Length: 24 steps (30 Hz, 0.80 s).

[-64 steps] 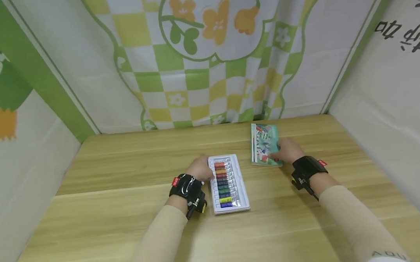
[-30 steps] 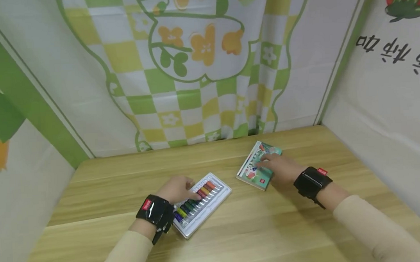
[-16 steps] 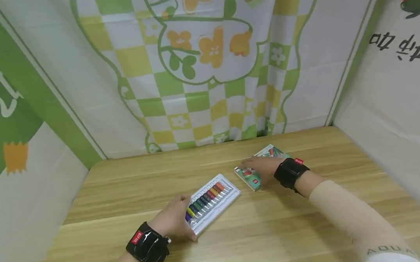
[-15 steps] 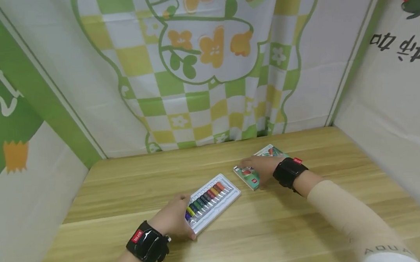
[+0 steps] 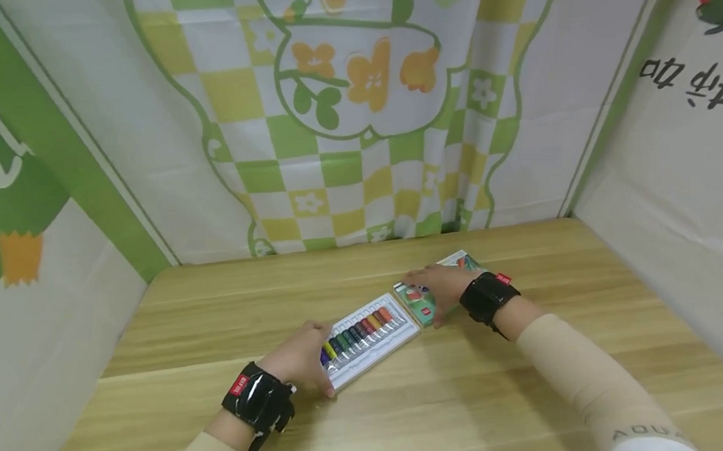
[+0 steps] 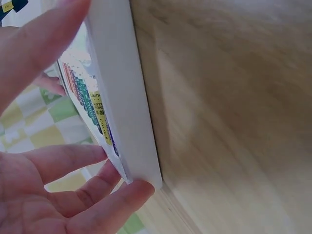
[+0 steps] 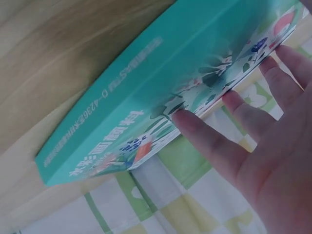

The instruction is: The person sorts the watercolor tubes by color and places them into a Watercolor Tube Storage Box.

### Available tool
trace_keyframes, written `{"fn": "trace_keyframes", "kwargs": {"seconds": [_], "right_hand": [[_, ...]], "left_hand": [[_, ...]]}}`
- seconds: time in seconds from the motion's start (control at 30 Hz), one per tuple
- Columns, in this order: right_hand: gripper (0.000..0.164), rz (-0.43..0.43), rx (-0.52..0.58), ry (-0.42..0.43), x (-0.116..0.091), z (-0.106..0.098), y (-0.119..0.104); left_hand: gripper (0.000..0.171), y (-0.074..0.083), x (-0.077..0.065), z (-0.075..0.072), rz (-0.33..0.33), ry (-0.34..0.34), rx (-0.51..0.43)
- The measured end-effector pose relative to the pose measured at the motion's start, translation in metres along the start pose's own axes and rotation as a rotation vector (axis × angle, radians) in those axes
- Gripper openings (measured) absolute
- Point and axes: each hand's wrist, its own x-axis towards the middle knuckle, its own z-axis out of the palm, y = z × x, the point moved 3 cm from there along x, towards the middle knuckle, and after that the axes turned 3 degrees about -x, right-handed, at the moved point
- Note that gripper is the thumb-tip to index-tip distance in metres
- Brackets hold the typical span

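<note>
A white plastic tray [image 5: 380, 352] of paint tubes [image 5: 361, 328] lies slanted on the table, the tubes in a row from orange to purple. My left hand [image 5: 301, 359] grips its near-left end, thumb along one long side and fingers at the other; the left wrist view shows fingertips against the tray's white end wall [image 6: 124, 97]. My right hand [image 5: 449, 285] holds a flat teal box [image 5: 418, 305] with printed pictures, thumb at the near side and fingers across the top. The box's left end is right at the tray's far-right end. The hand covers much of the box.
The wooden table [image 5: 220, 312] reaches back to a green, yellow and white checked curtain [image 5: 347, 179]. White printed side panels stand at left and right. Black camera bands are strapped on both wrists.
The tray has turned from upright to slanted, with my left hand shifting to its near-left end. The box has turned and slid left toward me, closing the gap to the tray.
</note>
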Motion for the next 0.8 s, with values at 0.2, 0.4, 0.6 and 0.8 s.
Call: {"fn": "trace_keyframes", "kwargs": {"seconds": [0.2, 0.4, 0.6, 0.8], "right_hand": [[0.104, 0.018, -0.009, -0.003, -0.004, 0.002, -0.007], [0.103, -0.035, -0.029, 0.013, -0.008, -0.002, -0.009], [0.103, -0.026, -0.033, 0.002, -0.007, -0.004, -0.014], [0.104, -0.054, 0.003, -0.007, -0.005, 0.000, -0.009]], "left_hand": [[0.118, 0.000, 0.007, 0.004, 0.034, -0.009, -0.019], [0.120, -0.002, 0.009, 0.001, 0.014, -0.006, -0.022], [0.118, 0.001, 0.016, 0.001, 0.049, 0.001, 0.000], [0.118, 0.004, 0.017, 0.001, 0.033, 0.003, 0.001]]}}
